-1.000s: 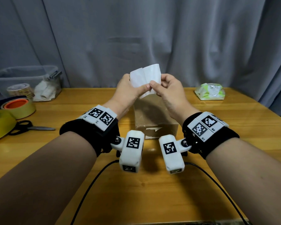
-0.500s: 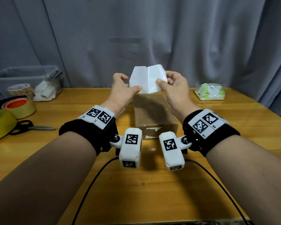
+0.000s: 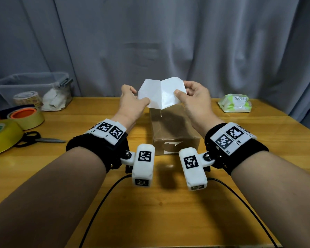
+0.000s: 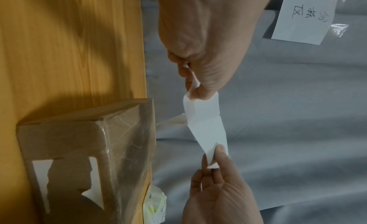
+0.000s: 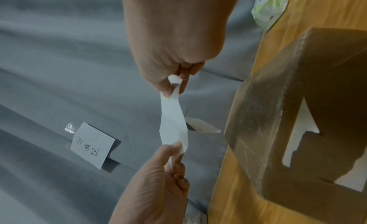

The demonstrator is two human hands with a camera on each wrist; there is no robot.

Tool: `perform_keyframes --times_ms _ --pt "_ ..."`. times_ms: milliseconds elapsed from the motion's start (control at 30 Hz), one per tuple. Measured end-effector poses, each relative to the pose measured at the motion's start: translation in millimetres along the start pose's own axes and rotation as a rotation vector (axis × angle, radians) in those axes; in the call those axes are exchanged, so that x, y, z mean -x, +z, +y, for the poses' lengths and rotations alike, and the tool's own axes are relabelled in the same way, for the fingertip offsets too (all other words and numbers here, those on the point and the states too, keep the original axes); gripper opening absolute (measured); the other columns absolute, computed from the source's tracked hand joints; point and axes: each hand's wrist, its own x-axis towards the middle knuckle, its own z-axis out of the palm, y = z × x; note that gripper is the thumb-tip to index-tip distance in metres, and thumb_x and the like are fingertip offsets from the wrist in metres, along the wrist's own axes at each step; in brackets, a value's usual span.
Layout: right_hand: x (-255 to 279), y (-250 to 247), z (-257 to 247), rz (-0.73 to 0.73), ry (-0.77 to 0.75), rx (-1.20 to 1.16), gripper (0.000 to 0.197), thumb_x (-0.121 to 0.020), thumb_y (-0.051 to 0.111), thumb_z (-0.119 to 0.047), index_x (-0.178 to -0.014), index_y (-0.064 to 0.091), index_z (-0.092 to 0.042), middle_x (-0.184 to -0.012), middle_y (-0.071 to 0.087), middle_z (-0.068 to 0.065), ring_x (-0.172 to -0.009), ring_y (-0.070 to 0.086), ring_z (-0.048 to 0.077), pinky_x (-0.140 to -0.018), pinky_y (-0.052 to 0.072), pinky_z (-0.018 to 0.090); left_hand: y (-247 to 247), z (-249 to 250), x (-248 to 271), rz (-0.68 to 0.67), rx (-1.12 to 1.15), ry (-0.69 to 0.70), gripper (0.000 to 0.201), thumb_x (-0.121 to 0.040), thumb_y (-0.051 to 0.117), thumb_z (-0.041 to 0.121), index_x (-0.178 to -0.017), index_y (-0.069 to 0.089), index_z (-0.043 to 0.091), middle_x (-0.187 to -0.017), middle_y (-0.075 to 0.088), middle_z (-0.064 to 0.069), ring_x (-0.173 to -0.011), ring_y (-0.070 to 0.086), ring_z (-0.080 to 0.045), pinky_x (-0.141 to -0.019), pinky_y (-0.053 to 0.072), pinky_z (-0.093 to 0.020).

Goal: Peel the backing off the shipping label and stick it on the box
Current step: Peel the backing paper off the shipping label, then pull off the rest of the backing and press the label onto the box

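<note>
Label [image 3: 161,94] now spread wider above box [image 3: 174,130] than a second ago; left hand [image 3: 132,102] and right hand [image 3: 195,99] pinch opposite edges; peel under way.

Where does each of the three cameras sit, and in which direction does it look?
Head: on the head, facing forward and down over both forearms at the left hand, right hand, shipping label and cardboard box.
Left wrist: under the left wrist, looking along the palm at the fingers pinching the label.
Right wrist: under the right wrist, looking likewise at its own fingers.
Shared: both wrist views show both hands, label, box and grey curtain.
</note>
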Motion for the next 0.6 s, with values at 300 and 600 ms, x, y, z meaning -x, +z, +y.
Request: perform_keyframes --times_ms 300,600 --pt "0.3 -2.8 7.2 -0.078 -0.006 0.069 0.030 -0.088 0.054 -0.001 -0.116 0.054 -0.013 -0.105 0.067 0.001 -0.096 0.063 0.010 -0.081 0.053 0.022 -5.9 -0.1 5.7 -0.071 -0.293 0.106 0.043 -0.078 0.063 0.005 -0.108 0.033 0.010 -0.101 0.046 -0.005 -0.089 0.047 -0.022 -0.069 0.037 -0.024" --pt "-6.7 3.5 -2.7 -0.173 -0.157 0.226 0.033 -0.074 0.047 0.010 -0.096 0.058 -0.012 -0.098 0.063 0.005 -0.095 0.060 0.019 -0.084 0.050 0.028 -13.9 15.3 10.5 -0.121 -0.410 0.282 0.087 -0.069 0.076 0.032 -0.141 0.027 0.030 -0.133 0.040 -0.007 -0.128 0.038 -0.025 -0.109 0.030 -0.041"
